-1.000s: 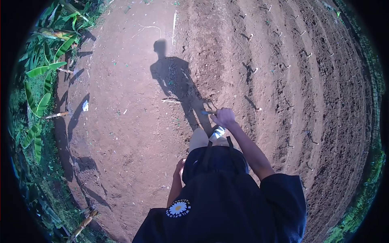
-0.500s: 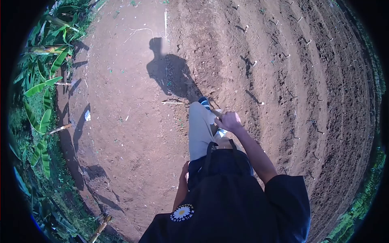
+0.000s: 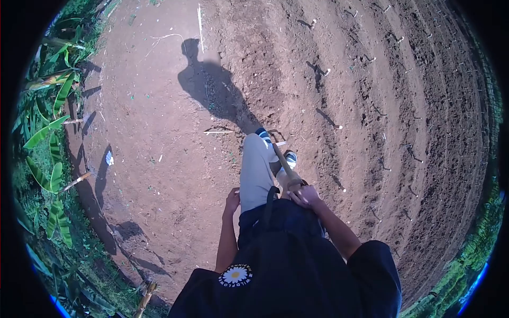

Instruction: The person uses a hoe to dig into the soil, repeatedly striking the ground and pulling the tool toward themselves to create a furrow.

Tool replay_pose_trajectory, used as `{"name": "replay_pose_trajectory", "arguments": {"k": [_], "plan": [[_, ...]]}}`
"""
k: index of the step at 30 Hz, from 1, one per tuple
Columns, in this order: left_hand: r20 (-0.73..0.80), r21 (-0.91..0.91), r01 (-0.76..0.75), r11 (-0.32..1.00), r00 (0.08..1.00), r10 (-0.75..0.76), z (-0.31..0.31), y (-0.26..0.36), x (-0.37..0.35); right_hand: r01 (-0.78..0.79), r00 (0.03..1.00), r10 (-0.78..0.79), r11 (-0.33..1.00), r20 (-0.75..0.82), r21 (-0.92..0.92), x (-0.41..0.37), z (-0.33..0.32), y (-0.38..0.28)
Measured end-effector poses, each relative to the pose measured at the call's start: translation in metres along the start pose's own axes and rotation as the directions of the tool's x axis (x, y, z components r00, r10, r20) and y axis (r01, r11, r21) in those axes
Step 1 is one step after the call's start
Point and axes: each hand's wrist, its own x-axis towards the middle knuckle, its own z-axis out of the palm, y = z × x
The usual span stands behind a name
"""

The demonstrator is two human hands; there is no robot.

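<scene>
My right hand (image 3: 306, 196) is closed round the upper end of a wooden-handled hoe (image 3: 286, 166), close to my right hip. The handle slants down and forward between my legs to a pale, narrow edge near my front shoe (image 3: 263, 134); the rest of its head is hard to make out. Beside my left thigh hangs my left hand (image 3: 233, 201), fingers loosely apart, with nothing visible in it. My other shoe (image 3: 290, 158) shows just right of the handle.
Tilled soil rows (image 3: 360, 127) with several short upright stakes (image 3: 338, 127) run along the right. Bare brown ground (image 3: 175, 175) lies left, bordered by banana plants (image 3: 55, 175). A thin stick (image 3: 218, 132) lies ahead of my feet, and a white scrap (image 3: 109, 158) farther left.
My right hand has drawn back toward my hip with the hoe handle, showing more of it. My left hand has swung forward beside the thigh. The rear foot now shows more clearly.
</scene>
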Motion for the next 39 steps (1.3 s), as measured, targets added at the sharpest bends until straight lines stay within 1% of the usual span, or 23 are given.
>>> {"name": "replay_pose_trajectory", "arguments": {"k": [3,5,8,10,12,13,14,16,17,18,20,22,23,24,25,26,28,30,32,34,36,38,39], "plan": [[-0.032,-0.021,-0.054,0.998,0.998,0.053,-0.009,-0.005,0.027,0.046,0.996,-0.045,0.999,-0.078,0.007,0.042,0.013,0.012],[-0.067,-0.094,-0.110,0.990,0.992,0.103,-0.011,0.003,0.038,0.093,0.954,-0.061,0.991,-0.295,0.098,0.085,0.026,0.022],[-0.115,-0.138,-0.145,0.980,0.985,0.129,-0.010,-0.010,0.037,0.106,0.980,-0.105,0.994,-0.172,0.000,0.109,0.032,0.010],[-0.148,-0.190,-0.151,0.970,0.981,0.124,0.002,-0.043,0.024,0.109,0.976,-0.113,0.994,-0.184,-0.029,0.108,0.042,0.010],[-0.183,-0.283,-0.120,0.951,0.981,0.069,0.022,-0.081,0.005,0.061,0.979,-0.060,0.998,-0.196,-0.003,0.106,0.037,0.009],[-0.145,-0.224,-0.086,0.971,0.988,0.054,0.031,-0.095,-0.010,-0.030,0.995,0.033,0.999,-0.096,0.030,0.111,0.036,0.008],[-0.111,-0.157,-0.050,0.986,0.993,0.032,0.040,-0.113,-0.025,-0.020,0.995,0.022,0.999,-0.101,0.026,0.115,0.037,0.009],[-0.089,-0.175,-0.067,0.982,0.995,0.052,0.054,-0.153,-0.043,0.016,0.961,-0.002,0.999,-0.277,0.050,0.117,0.048,0.013],[-0.089,-0.103,-0.058,0.993,0.995,0.049,0.059,-0.176,-0.049,0.069,0.979,-0.049,0.993,-0.196,0.095,0.109,0.035,0.010],[-0.088,-0.036,-0.052,0.998,0.995,0.049,0.063,-0.194,-0.052,0.018,0.999,-0.012,0.990,-0.040,0.143,0.116,0.036,0.014],[-0.072,-0.051,-0.077,0.996,0.995,0.073,0.064,-0.199,-0.068,-0.049,0.999,0.048,0.997,0.023,0.051,0.117,0.033,0.012],[-0.048,-0.055,0.054,0.997,0.997,-0.057,0.061,-0.191,-0.083,-0.032,0.999,0.033,0.992,-0.003,0.123,0.115,0.032,0.014],[-0.037,-0.124,0.062,0.990,0.997,-0.067,0.056,-0.161,-0.102,-0.091,0.995,0.079,0.963,0.059,0.254,0.116,0.033,0.014],[-0.030,-0.162,0.008,0.987,0.999,-0.013,0.054,-0.194,-0.085,-0.158,0.985,0.116,0.912,0.131,0.378,0.116,0.038,0.014],[-0.048,-0.166,0.002,0.986,0.999,-0.010,0.051,-0.190,-0.090,0.024,0.997,0.000,0.949,-0.076,0.314,0.130,0.064,0.029],[-0.069,-0.171,-0.012,0.985,0.998,0.000,0.046,-0.180,-0.088,-0.106,0.989,0.137,0.923,-0.059,0.370,0.137,0.071,0.027],[-0.080,-0.146,-0.066,0.987,0.995,0.054,0.037,-0.169,-0.084,-0.077,0.988,0.079,0.997,-0.129,0.015,0.140,0.072,0.030],[-0.082,-0.125,-0.105,0.987,0.992,0.095,0.034,-0.173,-0.081,0.108,0.960,-0.157,0.971,-0.231,-0.212,0.144,0.083,0.038],[-0.075,-0.078,-0.168,0.983,0.984,0.162,0.038,-0.176,-0.062,0.047,0.972,-0.075,0.991,-0.224,-0.127,0.152,0.087,0.044],[-0.074,-0.006,-0.244,0.970,0.967,0.242,0.048,-0.188,-0.038,0.013,0.949,-0.111,0.949,-0.295,-0.316,0.152,0.100,0.048],[-0.018,0.129,-0.390,0.912,0.918,0.396,0.063,-0.142,-0.036,0.011,0.930,-0.129,0.946,-0.344,-0.324,0.148,0.108,0.049],[0.062,0.036,-0.446,0.894,0.894,0.444,0.085,-0.104,-0.027,-0.077,0.892,-0.094,0.932,-0.443,-0.354,0.146,0.121,0.055],[0.082,0.051,-0.496,0.867,0.867,0.492,0.098,-0.092,-0.013,-0.141,0.919,0.034,0.959,-0.392,-0.247,0.129,0.104,0.035]]}}
